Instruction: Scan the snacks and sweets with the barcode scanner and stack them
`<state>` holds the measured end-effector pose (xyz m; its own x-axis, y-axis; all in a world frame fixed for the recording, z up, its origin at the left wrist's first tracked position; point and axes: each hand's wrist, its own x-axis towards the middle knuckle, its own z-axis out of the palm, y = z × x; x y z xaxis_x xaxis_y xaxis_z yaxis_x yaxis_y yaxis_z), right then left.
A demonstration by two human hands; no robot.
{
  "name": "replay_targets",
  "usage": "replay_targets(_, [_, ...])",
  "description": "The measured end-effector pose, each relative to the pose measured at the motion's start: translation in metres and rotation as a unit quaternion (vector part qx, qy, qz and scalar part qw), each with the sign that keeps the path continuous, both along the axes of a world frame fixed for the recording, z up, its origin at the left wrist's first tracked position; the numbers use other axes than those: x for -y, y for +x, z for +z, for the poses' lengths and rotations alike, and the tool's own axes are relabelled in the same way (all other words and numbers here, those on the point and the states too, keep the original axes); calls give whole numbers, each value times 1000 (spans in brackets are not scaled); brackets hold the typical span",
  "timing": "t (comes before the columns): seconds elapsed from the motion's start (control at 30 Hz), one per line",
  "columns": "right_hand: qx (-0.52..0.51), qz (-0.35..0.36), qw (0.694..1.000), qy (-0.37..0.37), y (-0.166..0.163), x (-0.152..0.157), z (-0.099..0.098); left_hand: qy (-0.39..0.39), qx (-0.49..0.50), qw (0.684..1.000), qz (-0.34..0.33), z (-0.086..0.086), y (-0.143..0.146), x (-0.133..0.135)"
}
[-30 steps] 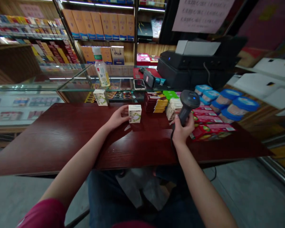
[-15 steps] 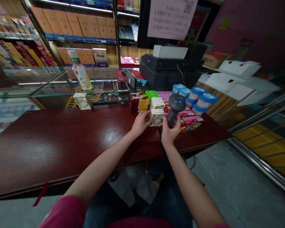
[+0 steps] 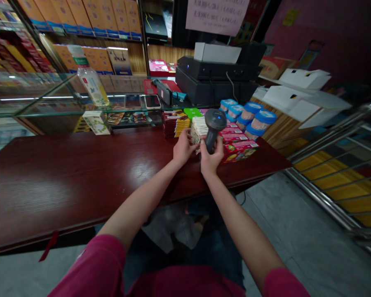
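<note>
My right hand [image 3: 212, 159] is wrapped round the handle of a dark grey barcode scanner [image 3: 215, 120], whose round head points up and shows a small blue light. Its fingertips come close to a row of small cream boxes [image 3: 199, 126] with a green leaf print. On the left side of that row, my left hand [image 3: 183, 148] has its thumb and fingers curled at the nearest box. The hands and scanner cover much of this box's front. A similar cream box [image 3: 97, 122] stands apart on the left, by the glass case.
Dark red and yellow packets [image 3: 176, 123] stand left of the row, red boxes [image 3: 239, 150] and blue-lidded tubs [image 3: 250, 117] right. Behind are a bottle [image 3: 92, 84], a phone [image 3: 152, 101] and a black machine [image 3: 216, 80]. The brown counter [image 3: 80, 173] ends before my body.
The nearest cream box now sits closer against the row. Both hands stay beside it, with the scanner still in the right one. The camera view has shifted slightly.
</note>
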<state>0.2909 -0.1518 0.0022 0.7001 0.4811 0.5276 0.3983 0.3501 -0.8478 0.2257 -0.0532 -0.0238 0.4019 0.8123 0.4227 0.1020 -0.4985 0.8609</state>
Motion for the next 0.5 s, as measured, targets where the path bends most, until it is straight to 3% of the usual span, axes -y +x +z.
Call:
replay_targets(0.1, [6, 30, 999, -23, -9, -12, -4, 15, -8, 999, -31, 3, -32, -18])
replay_targets(0.2, [31, 67, 996, -46, -20, -27, -9, 72, -46, 996, 9, 6, -87, -40])
replay_targets(0.33, [84, 121, 985, -86, -43, -52, -14, 94, -61, 981, 159, 12, -179, -70])
replay_targets(0.43, [116, 151, 977, -91, -66, -73, -18, 110, -37, 944, 308, 19, -242, -92])
replay_targets(0.5, [134, 175, 972, -81, -82, -86, -20, 115, -25, 929, 352, 24, -275, -105])
